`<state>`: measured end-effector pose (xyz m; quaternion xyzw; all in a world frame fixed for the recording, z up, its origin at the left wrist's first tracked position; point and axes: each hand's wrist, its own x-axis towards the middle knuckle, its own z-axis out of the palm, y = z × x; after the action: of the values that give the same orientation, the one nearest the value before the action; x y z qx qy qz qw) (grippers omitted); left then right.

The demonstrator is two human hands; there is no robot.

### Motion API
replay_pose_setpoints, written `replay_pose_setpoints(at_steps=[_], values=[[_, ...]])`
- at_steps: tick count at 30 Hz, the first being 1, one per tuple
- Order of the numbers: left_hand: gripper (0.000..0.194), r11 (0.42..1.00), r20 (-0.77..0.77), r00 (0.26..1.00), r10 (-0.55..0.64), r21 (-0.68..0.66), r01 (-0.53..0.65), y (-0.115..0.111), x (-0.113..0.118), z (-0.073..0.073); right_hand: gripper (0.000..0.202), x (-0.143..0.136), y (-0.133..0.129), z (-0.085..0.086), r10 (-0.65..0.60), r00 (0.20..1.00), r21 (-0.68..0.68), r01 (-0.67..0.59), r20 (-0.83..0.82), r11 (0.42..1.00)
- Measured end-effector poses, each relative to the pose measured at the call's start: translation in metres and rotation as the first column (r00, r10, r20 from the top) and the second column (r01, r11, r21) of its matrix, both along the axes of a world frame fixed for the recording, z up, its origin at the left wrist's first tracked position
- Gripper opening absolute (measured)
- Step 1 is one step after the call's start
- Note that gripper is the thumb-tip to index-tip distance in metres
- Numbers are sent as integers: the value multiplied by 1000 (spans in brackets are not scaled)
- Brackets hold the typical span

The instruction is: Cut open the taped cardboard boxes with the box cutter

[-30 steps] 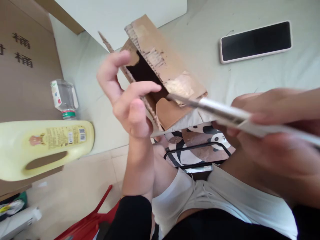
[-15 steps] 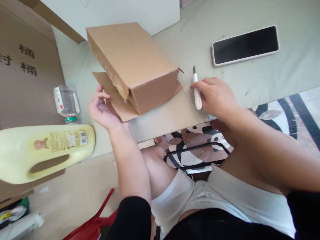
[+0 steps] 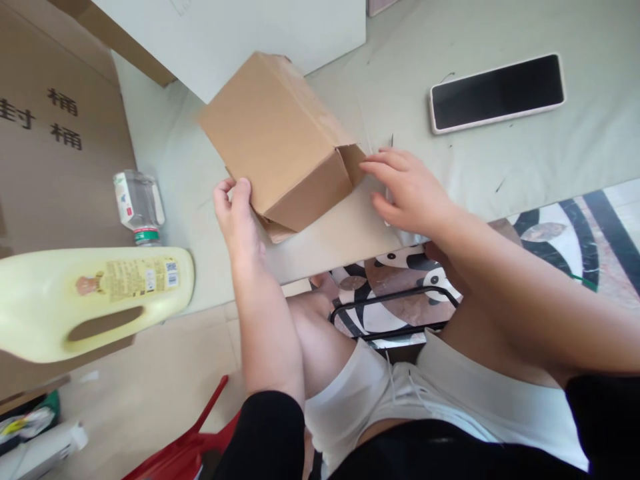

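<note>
A brown cardboard box (image 3: 280,127) lies tilted on the cloth-covered table, with a loose flap (image 3: 351,163) at its right end. My left hand (image 3: 237,213) grips the box's near left edge, thumb on top and the other fingers around the side. Stretched toward the right-hand flap is my right hand (image 3: 413,190), open, its fingertips at or just touching the cardboard. Beneath that hand a white utility knife (image 3: 388,196) lies on the table, mostly hidden, its dark blade tip poking out past the fingers.
A phone (image 3: 497,93) rests at the right. To the left are a clear plastic bottle (image 3: 143,203) and a large yellow jug (image 3: 45,300). A printed carton (image 3: 60,180) stands behind them, and a white box (image 3: 260,30) sits at the back.
The box has turned and tipped, its left flap now mostly out of sight. My left hand moved right onto its edge. My right hand let go of the utility knife and reached the box's right end.
</note>
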<state>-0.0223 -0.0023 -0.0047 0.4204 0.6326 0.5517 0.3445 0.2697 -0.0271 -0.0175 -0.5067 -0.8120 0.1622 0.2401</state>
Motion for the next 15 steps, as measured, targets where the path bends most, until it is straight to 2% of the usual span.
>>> replay_pose_setpoints(at_steps=[3,5,7,11,15], values=[[57,994,40,995,91,55,-93,1,6,4,48,-16,8,6,21,998,-56,-25,-63,998],[59,991,26,995,91,92,-93,0,6,5,38,-26,9,15,21,993,-108,-33,-113,994],[59,987,34,997,66,144,-70,-2,5,8,31,-34,5,26,4,985,-127,-26,-173,992],[45,983,160,987,-12,182,-17,-11,6,20,37,-42,-6,44,2,964,-148,-43,-265,988],[45,981,240,965,-109,184,65,-20,13,33,44,-42,-10,44,-14,939,-201,-59,-344,978]])
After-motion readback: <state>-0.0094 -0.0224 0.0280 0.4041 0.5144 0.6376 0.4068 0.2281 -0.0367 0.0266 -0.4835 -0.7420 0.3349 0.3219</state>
